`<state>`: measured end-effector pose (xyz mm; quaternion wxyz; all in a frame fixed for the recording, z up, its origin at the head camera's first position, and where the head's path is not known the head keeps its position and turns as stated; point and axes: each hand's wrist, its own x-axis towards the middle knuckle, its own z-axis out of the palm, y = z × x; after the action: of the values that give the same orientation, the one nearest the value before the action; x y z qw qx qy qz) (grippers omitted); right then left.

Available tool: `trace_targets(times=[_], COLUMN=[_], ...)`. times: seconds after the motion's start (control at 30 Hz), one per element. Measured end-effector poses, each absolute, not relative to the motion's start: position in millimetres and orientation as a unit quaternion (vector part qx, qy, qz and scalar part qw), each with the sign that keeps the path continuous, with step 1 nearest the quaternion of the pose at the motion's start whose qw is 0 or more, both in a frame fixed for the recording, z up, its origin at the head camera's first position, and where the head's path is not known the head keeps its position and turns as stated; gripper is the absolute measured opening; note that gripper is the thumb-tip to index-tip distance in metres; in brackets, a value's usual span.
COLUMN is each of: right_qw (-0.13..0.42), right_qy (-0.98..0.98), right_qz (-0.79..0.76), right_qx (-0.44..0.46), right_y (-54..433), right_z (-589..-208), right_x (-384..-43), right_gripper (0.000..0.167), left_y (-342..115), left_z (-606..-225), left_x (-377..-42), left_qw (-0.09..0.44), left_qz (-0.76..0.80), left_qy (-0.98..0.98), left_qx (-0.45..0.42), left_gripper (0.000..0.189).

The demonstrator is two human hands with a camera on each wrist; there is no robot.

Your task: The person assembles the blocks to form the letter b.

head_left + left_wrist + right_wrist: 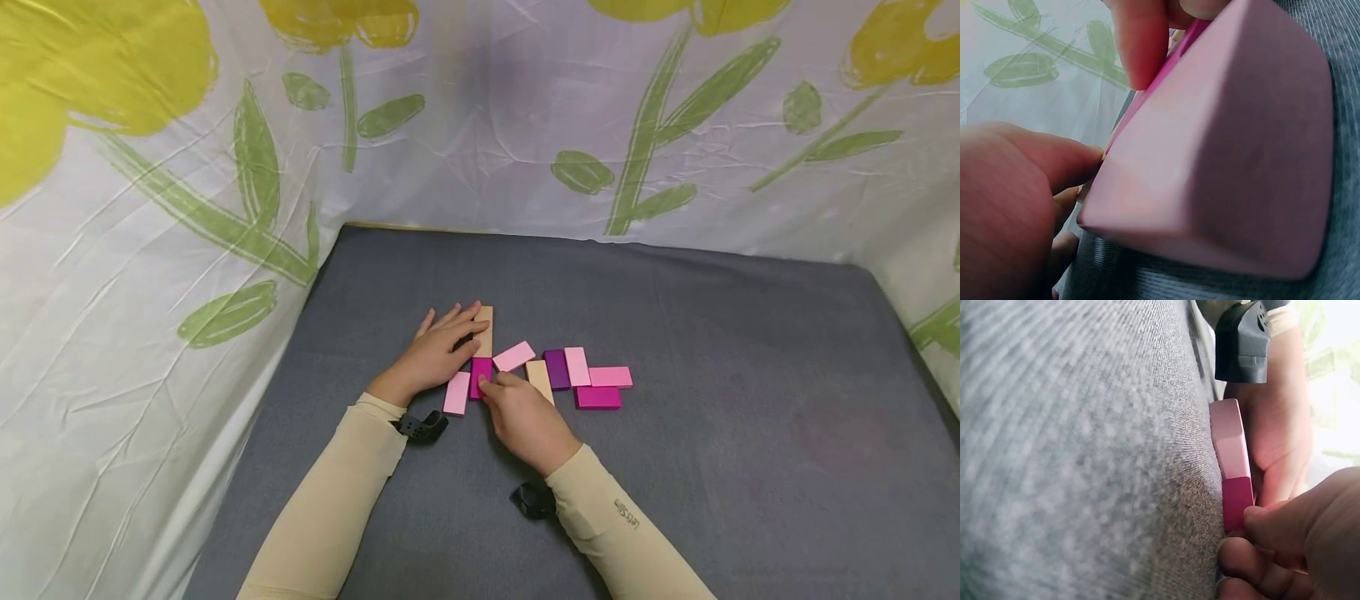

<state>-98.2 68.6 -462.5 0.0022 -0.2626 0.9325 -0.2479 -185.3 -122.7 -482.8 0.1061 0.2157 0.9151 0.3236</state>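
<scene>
In the head view my left hand (431, 357) lies with its fingers stretched out across a tan block (486, 343), the thumb at that block's left side. A magenta block (482, 366) sits end to end with the tan one. My right hand (528, 421) pinches the near part of this magenta block; in the right wrist view the thumb (1263, 523) is on it and the other fingers are curled below. Just left of it lies a pink block (457, 393), which looms large and blurred in the left wrist view.
Right of the hands, another pink block (514, 357) lies slanted, followed by a second tan block (539, 379), a purple block (557, 369), two more pink blocks and a magenta one (598, 398). Grey cloth (750, 433) covers the table; a flower-printed curtain (495, 125) hangs behind.
</scene>
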Motion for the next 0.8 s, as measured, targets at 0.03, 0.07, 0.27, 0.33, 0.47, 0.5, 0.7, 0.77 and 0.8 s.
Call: trace_targets(times=[0.03, 0.07, 0.27, 0.33, 0.47, 0.5, 0.7, 0.77, 0.8], right_qw=[0.003, 0.003, 0.006, 0.007, 0.007, 0.006, -0.004, -0.005, -0.003], right_qy=[0.932, 0.932, 0.931, 0.932, 0.931, 0.931, 0.931, 0.934, 0.935], right_qz=[-0.250, -0.250, -0.248, -0.248, -0.250, -0.251, -0.247, -0.239, -0.235], right_qx=[-0.263, -0.263, -0.266, -0.266, -0.264, -0.264, -0.269, -0.268, -0.265], right_y=[68.8, 69.0, 70.3, 70.5, 70.7, 70.8, 71.7, 73.3, 74.7], right_z=[-462.6, -462.8, -462.3, -461.9, -461.2, -461.1, -461.6, -460.4, -459.2], right_x=[-98.4, -98.7, -100.0, -100.0, -99.4, -99.1, -98.4, -97.6, -96.9], right_gripper=[0.027, 0.027, 0.028, 0.028, 0.028, 0.028, 0.031, 0.037, 0.041], left_y=[-122.6, -122.5, -122.1, -121.9, -121.3, -121.2, -121.6, -121.8, -121.7], left_z=[-483.0, -483.1, -483.3, -483.2, -483.7, -483.8, -484.1, -484.0, -483.9], left_x=[-185.4, -185.5, -185.8, -185.8, -186.5, -186.7, -186.7, -186.3, -186.2], left_qw=[0.107, 0.107, 0.105, 0.103, 0.101, 0.101, 0.104, 0.105, 0.106], left_qz=[0.323, 0.323, 0.318, 0.317, 0.317, 0.318, 0.317, 0.317, 0.318], left_qy=[0.915, 0.915, 0.917, 0.918, 0.917, 0.917, 0.918, 0.918, 0.917], left_qx=[0.216, 0.216, 0.216, 0.217, 0.218, 0.219, 0.217, 0.215, 0.215], left_gripper=[0.047, 0.047, 0.048, 0.048, 0.047, 0.047, 0.048, 0.048, 0.048])
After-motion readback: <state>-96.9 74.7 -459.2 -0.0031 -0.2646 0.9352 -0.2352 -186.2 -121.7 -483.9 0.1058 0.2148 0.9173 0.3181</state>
